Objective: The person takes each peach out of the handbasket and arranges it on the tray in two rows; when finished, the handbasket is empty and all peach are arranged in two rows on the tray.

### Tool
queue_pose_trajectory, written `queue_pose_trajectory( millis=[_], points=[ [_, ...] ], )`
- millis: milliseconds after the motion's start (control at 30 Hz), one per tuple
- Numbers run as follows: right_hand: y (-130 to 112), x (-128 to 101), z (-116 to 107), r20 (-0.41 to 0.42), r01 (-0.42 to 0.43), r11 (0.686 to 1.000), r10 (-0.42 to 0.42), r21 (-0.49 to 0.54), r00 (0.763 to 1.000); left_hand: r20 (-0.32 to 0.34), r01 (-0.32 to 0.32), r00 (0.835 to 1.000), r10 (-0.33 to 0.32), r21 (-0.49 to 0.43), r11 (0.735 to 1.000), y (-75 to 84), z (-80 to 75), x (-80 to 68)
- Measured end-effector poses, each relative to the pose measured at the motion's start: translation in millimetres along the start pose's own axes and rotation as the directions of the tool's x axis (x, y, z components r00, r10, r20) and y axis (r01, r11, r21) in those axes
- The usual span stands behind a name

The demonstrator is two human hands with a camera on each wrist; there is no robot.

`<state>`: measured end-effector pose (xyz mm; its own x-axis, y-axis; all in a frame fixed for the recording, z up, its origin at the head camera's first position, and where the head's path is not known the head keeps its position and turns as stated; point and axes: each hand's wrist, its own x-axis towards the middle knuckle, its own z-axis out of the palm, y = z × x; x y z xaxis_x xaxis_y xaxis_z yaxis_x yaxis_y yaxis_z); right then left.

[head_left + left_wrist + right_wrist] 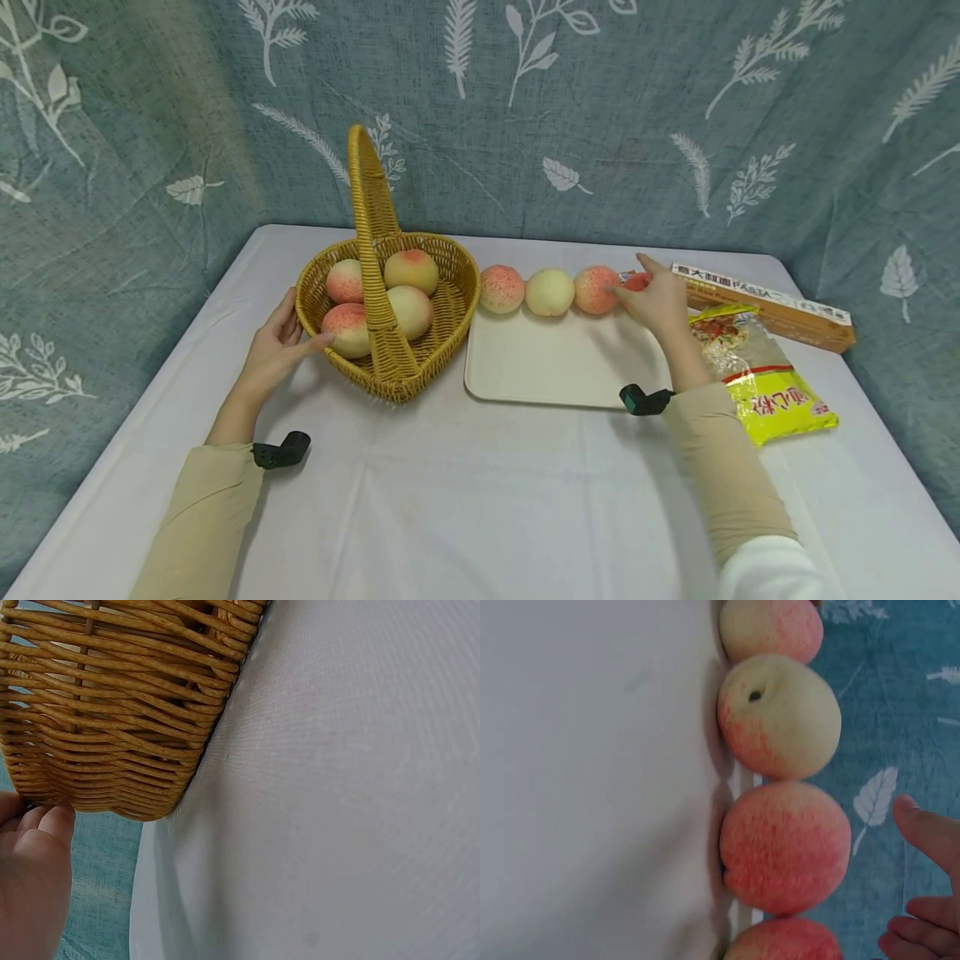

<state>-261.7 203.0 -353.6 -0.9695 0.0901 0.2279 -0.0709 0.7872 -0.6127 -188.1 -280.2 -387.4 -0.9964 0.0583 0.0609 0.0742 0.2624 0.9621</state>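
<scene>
A woven basket with a tall handle holds several peaches at the table's left. My left hand grips the basket's left side, its fingers at the rim in the left wrist view. A cream tray lies right of the basket, with several peaches in a row along its far edge: a red-speckled peach, a pale peach, another red peach and a red one partly hidden by my hand. Beside the last two, my right hand hovers, thumb and forefinger spread, holding nothing.
A long pasta box lies at the back right. In front of it is a yellow plastic food bag, close to my right forearm. A patterned blue-green cloth hangs behind the white-covered table.
</scene>
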Motion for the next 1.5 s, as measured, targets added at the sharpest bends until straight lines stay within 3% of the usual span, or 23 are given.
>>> queue_pose_trajectory(
  millis=[233,467,667,833,967,1200,1333,1500],
  points=[
    [-28,-7,14,0.011,0.103,0.991,-0.105,0.084,0.994,-0.007,-0.001,1.0,0.001,0.002,1.0,-1.6,0.4,0.4],
    [-64,-9,28,0.095,0.108,0.972,-0.13,0.206,0.987,-0.02,-0.04,0.999,0.041,0.049,0.998,-16.6,-2.0,4.2],
    [-94,-9,41,0.153,0.153,0.932,-0.212,0.328,0.965,-0.028,-0.033,0.999,0.034,0.029,0.999,-12.5,-0.3,2.4],
    [-120,-9,56,0.206,0.162,0.903,-0.26,0.399,0.943,-0.034,-0.064,0.997,0.066,0.048,0.997,-33.4,-5.3,10.1],
    [-139,-10,69,0.253,0.175,0.913,-0.279,0.368,0.926,-0.035,-0.08,0.996,0.082,0.048,0.996,-45.8,-8.3,14.9],
    [-166,-11,93,0.339,0.241,0.939,-0.316,0.244,0.886,-0.027,-0.059,0.998,0.059,0.014,0.998,-34.4,-6.4,9.2],
    [-177,-12,107,0.394,0.265,0.934,-0.343,0.239,0.853,-0.032,-0.076,0.997,0.077,0.027,0.997,-41.1,-7.9,11.4],
    [-185,-12,124,0.479,0.235,0.95,-0.307,0.206,0.822,-0.013,-0.035,0.999,0.035,0.015,0.999,-17.6,-2.2,3.1]
  ],
)
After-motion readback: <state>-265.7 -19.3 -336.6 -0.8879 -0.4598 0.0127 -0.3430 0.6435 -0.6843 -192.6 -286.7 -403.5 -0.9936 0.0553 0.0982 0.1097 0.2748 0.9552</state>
